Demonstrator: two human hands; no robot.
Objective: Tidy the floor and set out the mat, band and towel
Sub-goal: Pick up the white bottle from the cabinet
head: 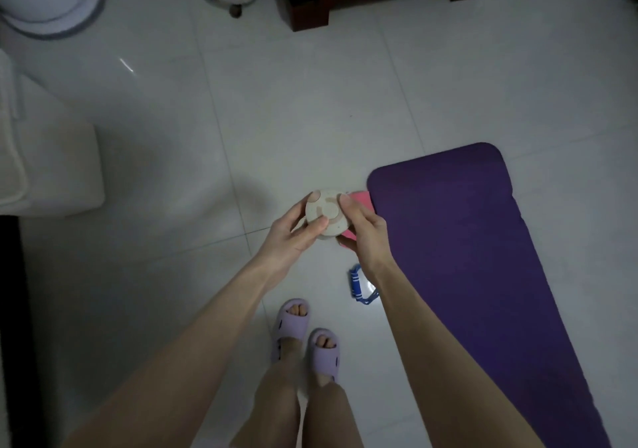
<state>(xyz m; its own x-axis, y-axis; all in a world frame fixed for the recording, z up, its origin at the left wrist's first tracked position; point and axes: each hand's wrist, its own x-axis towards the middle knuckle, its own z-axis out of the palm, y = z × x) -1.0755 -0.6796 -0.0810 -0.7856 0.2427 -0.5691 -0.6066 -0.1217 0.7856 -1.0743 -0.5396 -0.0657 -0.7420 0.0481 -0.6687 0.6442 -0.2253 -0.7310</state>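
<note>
Head view: left hand [293, 230] and right hand [366, 233] both curl around a round beige container [326, 211], held over the floor [276, 119]. The purple mat [483, 258] lies flat on the right, its long axis running away from the person and leaning left. The pink towel [360, 196] sits just beside its left edge, and the blue band [359, 285] is nearer the feet.

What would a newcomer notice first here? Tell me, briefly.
The purple mat lies unrolled on the white tiled floor at right. At centre, the left hand and right hand grip a round beige container, a pink item behind it. A blue band lies beside the mat's left edge.
</note>
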